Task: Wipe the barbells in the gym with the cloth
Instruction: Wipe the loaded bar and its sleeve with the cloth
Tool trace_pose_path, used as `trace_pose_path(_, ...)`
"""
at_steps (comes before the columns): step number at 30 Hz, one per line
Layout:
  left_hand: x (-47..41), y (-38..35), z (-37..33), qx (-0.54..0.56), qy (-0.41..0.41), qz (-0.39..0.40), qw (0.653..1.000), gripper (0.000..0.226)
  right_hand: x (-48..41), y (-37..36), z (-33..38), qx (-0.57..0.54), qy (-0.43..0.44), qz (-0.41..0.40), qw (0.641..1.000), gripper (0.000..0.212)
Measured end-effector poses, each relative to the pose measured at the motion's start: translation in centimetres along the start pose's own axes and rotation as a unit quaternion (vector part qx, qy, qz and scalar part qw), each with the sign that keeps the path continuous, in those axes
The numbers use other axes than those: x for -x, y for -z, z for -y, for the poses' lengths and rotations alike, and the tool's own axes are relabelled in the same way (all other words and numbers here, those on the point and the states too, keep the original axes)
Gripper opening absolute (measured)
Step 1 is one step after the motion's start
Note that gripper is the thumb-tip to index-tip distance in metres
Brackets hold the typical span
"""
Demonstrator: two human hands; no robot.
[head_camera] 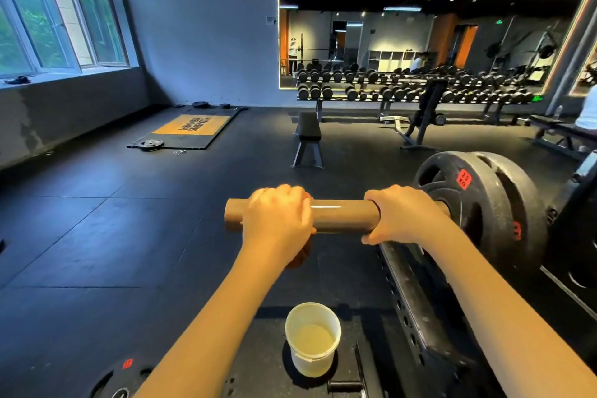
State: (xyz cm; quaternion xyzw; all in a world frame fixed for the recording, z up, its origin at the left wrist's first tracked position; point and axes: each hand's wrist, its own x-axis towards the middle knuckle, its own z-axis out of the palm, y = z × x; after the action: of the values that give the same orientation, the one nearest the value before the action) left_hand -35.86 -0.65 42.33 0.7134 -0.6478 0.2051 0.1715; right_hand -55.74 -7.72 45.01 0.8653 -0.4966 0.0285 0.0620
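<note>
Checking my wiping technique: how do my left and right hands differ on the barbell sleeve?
The left hand wraps an orange cloth round the sleeve near its free end; the right hand grips bare metal beside the weight plates. Both curl over the sleeve from above.

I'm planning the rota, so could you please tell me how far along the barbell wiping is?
Nothing visibly finished. In hand: the left hand wraps the orange cloth round the barbell sleeve; right hand grips it beside the plates. Left: probably the rest of the bar.
</note>
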Motion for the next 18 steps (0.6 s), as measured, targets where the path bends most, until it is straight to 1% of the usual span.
trace_pose_path(3, -0.1, 0.2, -0.5, 0.052, -0.023, 0.007, 0.998, 0.037, 0.6, -1.0, 0.1, 0.012, -0.002, -0.070, 0.997, 0.050)
trace_pose_path(5, 0.1, 0.2, 0.8, 0.071, -0.014, 0.009, 0.997, 0.040, 0.8, -1.5, 0.0, 0.020, -0.001, -0.111, 0.994, 0.048)
trace_pose_path(7, 0.5, 0.1, 2.8, 0.068, -0.002, -0.012, 0.998, 0.044, 0.9, -2.4, 0.3, 0.050, 0.006, -0.167, 0.985, 0.049)
trace_pose_path(8, 0.6, -0.1, 3.6, 0.065, 0.006, -0.026, 0.998, 0.048, 0.7, -3.0, 0.2, 0.067, 0.014, -0.209, 0.975, 0.049)
trace_pose_path(10, 0.9, -0.5, 4.1, 0.069, 0.021, -0.059, 0.996, 0.060, 0.5, -4.6, -0.1, 0.052, 0.024, -0.310, 0.949, 0.045)
trace_pose_path(12, 0.9, -0.8, 3.3, 0.069, 0.035, -0.077, 0.994, 0.065, 0.3, -5.7, 0.0, 0.040, 0.016, -0.370, 0.928, 0.039)
trace_pose_path(14, 0.5, -0.9, 1.8, 0.049, 0.017, -0.056, 0.997, 0.060, 0.0, -6.5, 0.1, 0.038, 0.004, -0.404, 0.914, 0.033)
trace_pose_path(17, 0.1, -0.7, -0.2, 0.039, -0.059, -0.028, 0.997, 0.038, -0.2, -7.0, 0.2, 0.027, -0.005, -0.458, 0.888, 0.022)
trace_pose_path(18, -0.1, -0.4, -0.1, 0.044, -0.070, -0.010, 0.997, 0.036, -0.2, -7.0, 0.3, 0.025, -0.006, -0.475, 0.880, 0.025)
